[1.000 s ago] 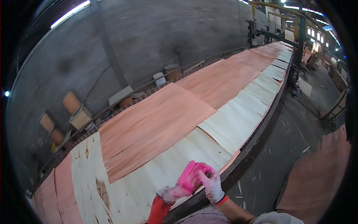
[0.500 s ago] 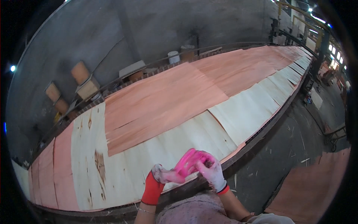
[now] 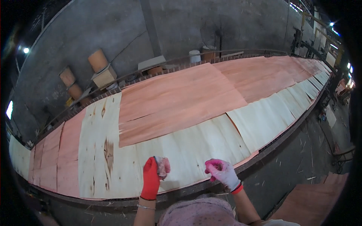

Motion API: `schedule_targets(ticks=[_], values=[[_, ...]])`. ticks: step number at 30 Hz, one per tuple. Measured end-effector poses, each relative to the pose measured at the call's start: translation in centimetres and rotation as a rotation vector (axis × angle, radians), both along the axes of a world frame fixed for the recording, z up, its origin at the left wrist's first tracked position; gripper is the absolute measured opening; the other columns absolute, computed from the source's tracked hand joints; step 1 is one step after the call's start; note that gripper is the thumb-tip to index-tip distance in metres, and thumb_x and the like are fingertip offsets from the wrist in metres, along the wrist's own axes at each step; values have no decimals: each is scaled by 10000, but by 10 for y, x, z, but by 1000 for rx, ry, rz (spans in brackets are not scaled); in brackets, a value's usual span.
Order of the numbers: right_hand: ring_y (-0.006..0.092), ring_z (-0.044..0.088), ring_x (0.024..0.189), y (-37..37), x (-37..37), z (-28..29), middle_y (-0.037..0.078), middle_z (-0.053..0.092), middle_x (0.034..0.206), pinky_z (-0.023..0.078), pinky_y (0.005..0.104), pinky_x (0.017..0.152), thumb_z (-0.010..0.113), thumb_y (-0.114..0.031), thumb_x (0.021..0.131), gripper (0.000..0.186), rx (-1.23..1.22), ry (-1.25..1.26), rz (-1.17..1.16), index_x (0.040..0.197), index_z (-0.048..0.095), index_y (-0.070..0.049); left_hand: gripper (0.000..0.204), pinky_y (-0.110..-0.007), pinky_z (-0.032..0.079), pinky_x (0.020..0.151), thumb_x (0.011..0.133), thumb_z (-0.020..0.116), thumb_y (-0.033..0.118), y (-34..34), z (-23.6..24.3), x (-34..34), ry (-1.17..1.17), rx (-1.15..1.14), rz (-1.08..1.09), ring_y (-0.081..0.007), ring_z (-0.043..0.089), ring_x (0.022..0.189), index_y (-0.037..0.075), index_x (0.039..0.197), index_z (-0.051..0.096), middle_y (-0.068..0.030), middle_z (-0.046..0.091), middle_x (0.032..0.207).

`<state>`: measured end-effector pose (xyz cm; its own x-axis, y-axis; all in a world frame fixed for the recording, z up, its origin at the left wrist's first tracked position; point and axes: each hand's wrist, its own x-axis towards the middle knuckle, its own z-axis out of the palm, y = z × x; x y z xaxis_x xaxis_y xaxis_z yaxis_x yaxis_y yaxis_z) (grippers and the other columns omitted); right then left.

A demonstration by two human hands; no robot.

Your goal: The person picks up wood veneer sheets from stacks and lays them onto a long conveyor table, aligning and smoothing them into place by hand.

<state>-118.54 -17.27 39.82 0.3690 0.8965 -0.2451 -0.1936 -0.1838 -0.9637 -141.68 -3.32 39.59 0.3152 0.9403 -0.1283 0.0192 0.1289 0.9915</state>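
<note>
My left hand [image 3: 151, 177] wears a red glove, its fingers closed at crumpled, pale pink-stained material [image 3: 163, 167], perhaps another glove. To its right, my right hand [image 3: 221, 173] wears a white glove with bright pink fingers and red cuff; the fingers are curled, and what they hold, if anything, is unclear. Both hands are apart above the near row of cream veneer sheets [image 3: 190, 162]. Beyond these lie large salmon-pink sheets [image 3: 177, 98], with a knotted cream sheet [image 3: 94, 150] and more pink sheets [image 3: 68, 158] to the left.
The long bench's dark front edge [image 3: 264, 158] runs before me. Behind it are a railing, stacked tubs and boxes [image 3: 103, 77] and a concrete wall [image 3: 188, 26]. Machinery [image 3: 301, 45] stands at the far right end. Pink sheets [image 3: 309, 201] lie low at right, near scraps on the floor.
My hands, together before, have separated: the left moved leftward, the right slightly rightward. The bright pink mass between them is no longer seen. The view has turned toward the bench's left end.
</note>
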Motion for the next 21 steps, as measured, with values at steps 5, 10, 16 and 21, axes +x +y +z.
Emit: schedule_targets(ticks=[5,10,16,21], values=[[83,575,590,21,-38,13,54,642,770,479,219,543,642,-299,854,354,-51,-55,300,1061,613,-14,170,-236,455,640,899,587,169,-19,-37,19,25,156,-19,-77,553,733,-1,908,586,-13,599,784],[95,596,591,27,-54,9,54,648,753,487,230,561,643,-322,838,367,-62,-234,330,1033,635,-11,186,-245,472,631,883,609,156,-39,-29,28,124,61,-120,-104,579,734,-16,952,600,-40,627,813],[119,619,604,27,-46,-13,95,670,795,509,235,548,607,-162,865,284,-44,-5,201,1075,595,29,306,-225,500,643,908,538,110,-38,-28,18,-261,-321,-53,-145,583,843,8,1194,505,-95,595,1026],[127,549,528,31,-22,-19,71,636,719,463,263,467,597,-173,864,242,-57,638,14,1042,597,-9,412,-260,496,732,852,565,17,-42,-43,5,-448,-197,-350,-164,561,966,22,1248,455,-98,516,1235]])
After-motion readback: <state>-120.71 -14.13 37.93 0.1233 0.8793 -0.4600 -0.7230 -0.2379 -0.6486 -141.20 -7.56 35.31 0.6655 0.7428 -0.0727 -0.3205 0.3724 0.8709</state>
